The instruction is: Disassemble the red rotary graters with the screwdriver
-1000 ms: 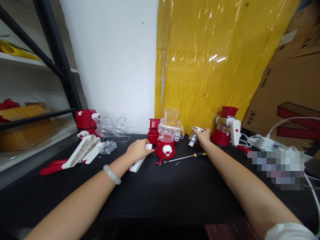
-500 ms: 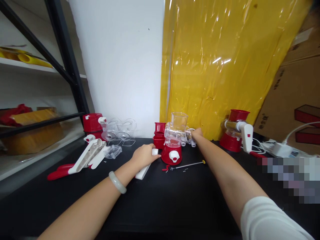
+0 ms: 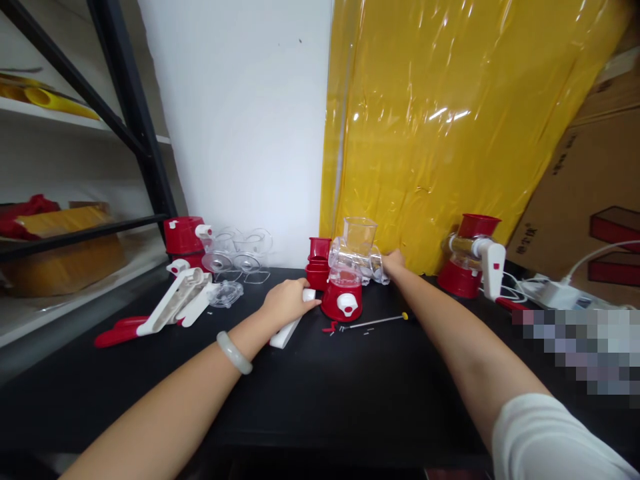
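Note:
Near the table's middle, my left hand [image 3: 289, 298] is closed around a white crank handle [image 3: 285, 335] that lies slanted on the black tabletop. Just right of it stands a rotary grater's red base [image 3: 340, 307] with a white knob in front. Clear plastic housings [image 3: 358, 233] rise above and behind this base. My right hand [image 3: 394, 261] reaches to the far right side of the clear parts; its fingers are mostly hidden. Red plastic parts [image 3: 319, 275] stand behind my left hand. A screwdriver with a yellow end [image 3: 404, 316] lies in front, beside a small red piece [image 3: 330, 327] and tiny screws.
An assembled red and white grater [image 3: 461, 277] stands at right, near a power strip [image 3: 558, 298] and cables. White handles with red grips [image 3: 165, 307], clear parts [image 3: 246, 257] and a red base [image 3: 185, 237] sit at left. Cardboard boxes [image 3: 565, 193] border the right.
The view has shifted slightly, so the table items appear a little higher. My hands stay at about the same places, the left still on the white handle.

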Available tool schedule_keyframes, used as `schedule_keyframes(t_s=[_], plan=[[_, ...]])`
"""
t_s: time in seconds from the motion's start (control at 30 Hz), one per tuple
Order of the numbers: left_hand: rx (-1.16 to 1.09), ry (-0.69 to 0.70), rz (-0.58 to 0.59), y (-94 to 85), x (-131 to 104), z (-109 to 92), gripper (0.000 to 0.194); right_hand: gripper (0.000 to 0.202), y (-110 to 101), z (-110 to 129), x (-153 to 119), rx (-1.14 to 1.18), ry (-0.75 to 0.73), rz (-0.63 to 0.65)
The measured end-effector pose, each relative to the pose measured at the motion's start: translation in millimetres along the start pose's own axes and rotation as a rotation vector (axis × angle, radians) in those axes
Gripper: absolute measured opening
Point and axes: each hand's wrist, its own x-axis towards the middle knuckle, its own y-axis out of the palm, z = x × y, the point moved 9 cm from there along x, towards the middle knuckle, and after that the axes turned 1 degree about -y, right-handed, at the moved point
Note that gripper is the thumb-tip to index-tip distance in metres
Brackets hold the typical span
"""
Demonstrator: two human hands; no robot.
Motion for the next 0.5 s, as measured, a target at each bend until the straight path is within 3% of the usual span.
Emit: schedule_keyframes(t_s=[0.1, 0.17, 0.27, 0.37, 0.43, 0.5], plan=[[-0.001, 0.034, -0.020, -5.3, -1.0, -4.5, 0.045, 0.027, -9.5, 18.3, -3.9, 0.018, -0.020, -0.018], [-0.029, 0.102, -0.063, -9.8, -2.3, -12.7, 0.045, 0.019, -16.2, 43.2, -5.4, 0.072, -0.111, -0.005], [-0.081, 0.231, -0.159, -16.2, -7.8, -30.6, 0.054, 0.013, -33.9, 91.1, -6.4, 0.179, -0.262, 0.014], [-0.135, 0.304, -0.153, -10.8, -13.6, -45.5, 0.064, 0.013, -62.4, 143.3, -9.8, 0.294, -0.367, 0.007], [-0.164, 0.313, -0.119, -4.2, -15.9, -50.8, 0.067, 0.014, -77.2, 180.4, -20.2, 0.501, -0.449, 0.093], [-0.173, 0.313, -0.107, 0.1, -17.2, -52.6, 0.070, 0.019, -86.2, 215.0, -40.4, 0.530, -0.555, 0.184]])
